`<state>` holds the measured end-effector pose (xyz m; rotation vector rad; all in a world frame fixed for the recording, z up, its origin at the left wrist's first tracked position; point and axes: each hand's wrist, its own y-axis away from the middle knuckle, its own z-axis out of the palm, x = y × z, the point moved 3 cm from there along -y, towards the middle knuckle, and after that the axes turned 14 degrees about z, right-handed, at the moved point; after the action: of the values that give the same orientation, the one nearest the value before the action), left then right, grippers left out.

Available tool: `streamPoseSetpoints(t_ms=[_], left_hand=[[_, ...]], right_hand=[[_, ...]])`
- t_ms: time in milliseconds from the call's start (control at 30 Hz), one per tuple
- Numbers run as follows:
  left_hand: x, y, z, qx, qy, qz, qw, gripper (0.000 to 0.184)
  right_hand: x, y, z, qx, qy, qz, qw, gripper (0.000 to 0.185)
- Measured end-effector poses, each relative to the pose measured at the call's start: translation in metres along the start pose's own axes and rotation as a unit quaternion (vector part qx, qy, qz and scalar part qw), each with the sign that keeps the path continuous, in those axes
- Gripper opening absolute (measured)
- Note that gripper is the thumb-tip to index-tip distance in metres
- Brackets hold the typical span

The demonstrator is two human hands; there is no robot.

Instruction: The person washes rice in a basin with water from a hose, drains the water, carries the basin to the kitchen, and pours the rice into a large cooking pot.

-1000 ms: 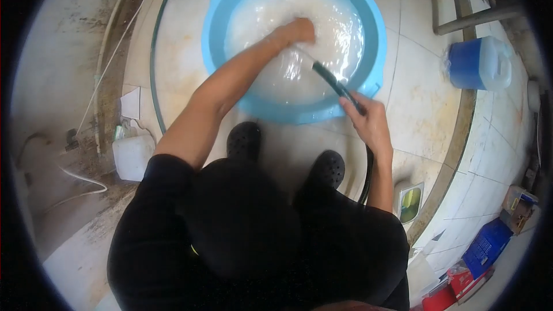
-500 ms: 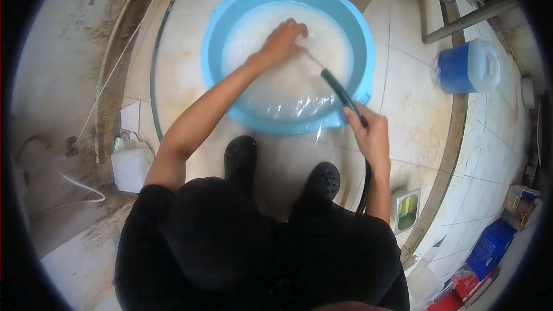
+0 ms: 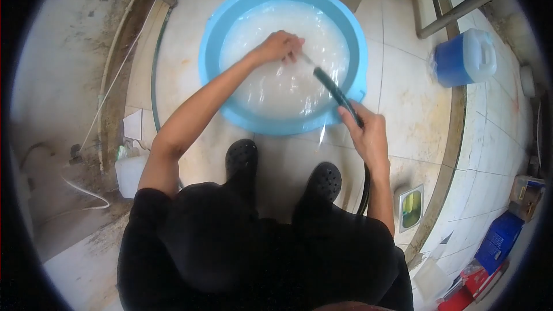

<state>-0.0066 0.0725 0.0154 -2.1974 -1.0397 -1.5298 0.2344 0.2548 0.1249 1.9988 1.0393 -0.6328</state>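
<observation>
A round light-blue plastic tub (image 3: 208, 75) stands on the floor with cloudy whitish water (image 3: 288, 89) in it. My right hand (image 3: 367, 132) grips a dark green hose (image 3: 331, 86) at the tub's near right rim. The hose points up and left, and a stream of water (image 3: 307, 59) leaves its end. Over the water, my left hand (image 3: 280, 47) meets that stream with loosely bent fingers. It appears to hold nothing, though part of its palm side is hidden. A thin trickle falls outside the near rim, below the hose.
My black clogs (image 3: 242, 158) stand just before the tub. A jug of blue liquid (image 3: 461, 60) is at the right. A white container (image 3: 131, 175) sits at the left. A small metal tray (image 3: 411, 209) lies right of my legs. Pipes (image 3: 455, 14) run at the back.
My left hand has shifted slightly down and turned, its fingers now nearer the stream. The right hand still holds the hose. The view has shifted a little.
</observation>
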Motion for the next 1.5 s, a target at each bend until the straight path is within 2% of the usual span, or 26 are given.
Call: streamPoseSetpoints(t_ms=[67,100,167,200,267,333,400,433,467,533,600,667,733,767,867,933,967,1000,1033,1067,1100,1133,1167,1233,1367,1500], left_hand=[[-0.004,-0.003,0.007,0.06,0.079,0.142,0.985,0.046],[0.006,-0.002,0.008,0.06,0.078,0.141,0.985,0.046],[0.025,0.004,0.008,0.09,0.039,-0.031,0.995,0.049],[0.026,0.002,0.009,0.092,0.039,-0.032,0.994,0.049],[0.023,-0.002,0.009,0.08,0.036,-0.102,0.991,0.048],[0.016,-0.005,0.008,0.06,0.021,-0.092,0.994,0.046],[-0.005,-0.01,0.005,0.039,0.006,-0.081,0.996,0.045],[-0.02,-0.017,-0.003,0.089,-0.104,0.069,0.988,0.043],[-0.026,-0.015,-0.009,0.135,-0.209,0.216,0.944,0.042],[0.012,0.014,-0.039,0.049,-0.037,0.104,0.993,0.029],[0.013,0.034,-0.071,0.152,-0.205,0.218,0.942,0.024],[0.002,0.054,-0.11,0.211,-0.301,0.247,0.897,0.022],[-0.011,0.076,-0.142,0.247,-0.291,0.196,0.903,0.026],[-0.017,0.088,-0.152,0.248,-0.291,0.195,0.903,0.026],[-0.043,0.126,-0.173,0.313,-0.323,0.11,0.886,0.03],[-0.057,0.147,-0.174,0.34,-0.236,0.066,0.908,0.035],[-0.062,0.156,-0.172,0.341,-0.235,0.063,0.908,0.035],[-0.059,0.165,-0.165,0.334,-0.118,-0.003,0.935,0.038],[-0.06,0.171,-0.155,0.322,0.001,-0.068,0.944,0.041],[-0.061,0.174,-0.149,0.323,0.004,-0.071,0.944,0.041],[-0.062,0.175,-0.141,0.302,0.01,-0.073,0.951,0.042],[-0.063,0.174,-0.134,0.28,0.016,-0.076,0.957,0.043],[-0.065,0.172,-0.125,0.283,0.018,-0.076,0.956,0.043],[-0.067,0.166,-0.115,0.329,-0.074,-0.057,0.94,0.042],[-0.071,0.165,-0.117,0.334,-0.065,-0.053,0.939,0.041],[-0.075,0.165,-0.118,0.339,-0.112,-0.074,0.931,0.044]], right_hand=[[0.003,-0.001,0.003,0.003,-0.007,-0.017,1.0,0.035],[0.003,-0.001,0.005,0.005,-0.012,-0.037,0.999,0.035],[0.005,-0.002,0.007,0.006,-0.009,-0.037,0.999,0.035],[0.005,-0.003,0.008,0.007,-0.005,-0.038,0.999,0.035],[0.004,-0.004,0.006,-0.001,-0.001,-0.031,1.0,0.035],[0.008,-0.005,0.004,-0.005,0.004,-0.021,1.0,0.035],[0.019,-0.009,-0.002,0.045,-0.018,-0.059,0.997,0.035],[0.023,-0.01,-0.008,0.044,-0.017,-0.059,0.997,0.035],[0.031,-0.011,-0.017,0.061,-0.013,-0.021,0.998,0.035],[0.055,-0.016,-0.035,0.101,-0.029,0.016,0.994,0.036],[0.085,-0.028,-0.056,0.136,0.024,0.054,0.989,0.037],[0.117,-0.044,-0.067,0.129,0.022,0.074,0.989,0.038],[0.153,-0.061,-0.071,0.122,0.02,0.095,0.988,0.038],[0.17,-0.07,-0.068,0.112,0.027,0.078,0.99,0.038],[0.198,-0.085,-0.054,0.102,0.061,0.04,0.992,0.039],[0.201,-0.083,-0.045,0.124,0.163,0.039,0.978,0.035],[0.202,-0.08,-0.039,0.191,0.235,-0.007,0.953,0.039],[0.192,-0.079,-0.032,0.188,0.238,-0.008,0.953,0.039],[0.171,-0.073,-0.023,0.218,0.186,-0.042,0.957,0.042],[0.147,-0.065,-0.015,0.246,0.133,-0.075,0.957,0.045],[0.12,-0.061,-0.006,0.132,0.022,-0.009,0.991,0.046],[0.096,-0.057,0.007,0.015,-0.091,0.058,0.994,0.048],[0.088,-0.06,0.023,0.014,-0.088,0.056,0.994,0.048],[0.085,-0.072,0.053,-0.067,-0.344,0.14,0.926,0.045],[0.064,-0.072,0.059,-0.025,-0.447,0.115,0.887,0.041],[0.06,-0.069,0.064,-0.003,-0.459,0.113,0.881,0.042]])
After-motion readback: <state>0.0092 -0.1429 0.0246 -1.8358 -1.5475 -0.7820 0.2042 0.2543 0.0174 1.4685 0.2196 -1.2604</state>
